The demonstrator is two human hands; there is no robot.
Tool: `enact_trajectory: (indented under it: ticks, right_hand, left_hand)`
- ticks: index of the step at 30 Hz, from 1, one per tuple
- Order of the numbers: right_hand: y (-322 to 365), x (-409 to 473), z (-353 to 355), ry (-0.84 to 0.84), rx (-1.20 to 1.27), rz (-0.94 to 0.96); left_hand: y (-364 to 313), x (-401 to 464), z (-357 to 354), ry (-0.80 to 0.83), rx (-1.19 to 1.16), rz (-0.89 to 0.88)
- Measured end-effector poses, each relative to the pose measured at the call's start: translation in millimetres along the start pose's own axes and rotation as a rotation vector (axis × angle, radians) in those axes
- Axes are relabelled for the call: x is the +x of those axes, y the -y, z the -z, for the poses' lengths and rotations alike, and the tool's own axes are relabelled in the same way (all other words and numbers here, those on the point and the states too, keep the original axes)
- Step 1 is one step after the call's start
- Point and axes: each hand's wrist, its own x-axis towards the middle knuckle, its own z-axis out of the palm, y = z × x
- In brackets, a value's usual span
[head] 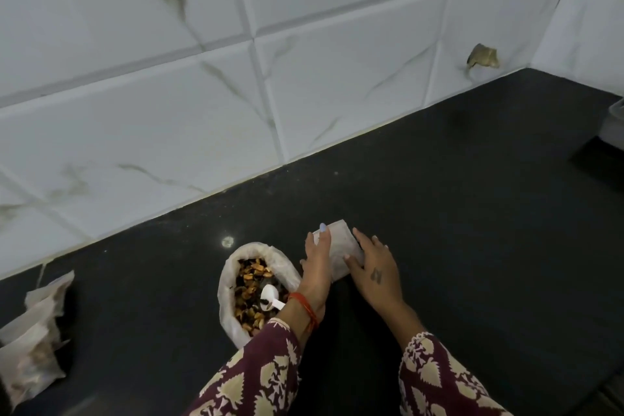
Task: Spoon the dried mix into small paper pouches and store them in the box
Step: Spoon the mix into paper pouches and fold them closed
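Note:
A small white paper pouch (339, 248) lies on the black counter (472, 213), held from both sides. My left hand (317, 267) grips its left edge, thumb on the top corner. My right hand (373, 267) presses on its right side with fingers spread. Just left of my left wrist sits an open white bag of dried mix (251, 284), brown and orange pieces inside. A white plastic spoon (270, 294) rests in the mix. Filled pouches (32, 341) lie piled at the far left edge.
A white marble-look tiled wall (236, 94) runs along the counter's back, with a chipped hole (483, 56) near the corner. A clear container's edge (616, 121) shows at the far right. Patterned maroon sleeves cover both forearms.

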Motion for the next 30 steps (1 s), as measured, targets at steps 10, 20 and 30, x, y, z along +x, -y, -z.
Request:
enact_trajectory:
  ticks: [10,20,30]
  right_hand:
    - [10,-6,4,0.013,-0.015,0.012]
    - [67,-48,23,-0.203,0.398,0.147]
    - [116,-100,-25,-0.009,0.558,0.09]
  left_hand:
    - [31,26,8,0.105,-0.062,0.034]
    - [-39,-83,25,-0.05,-0.195,-0.299]
    - [-16,-130,106,-0.225,-0.233,-0.339]
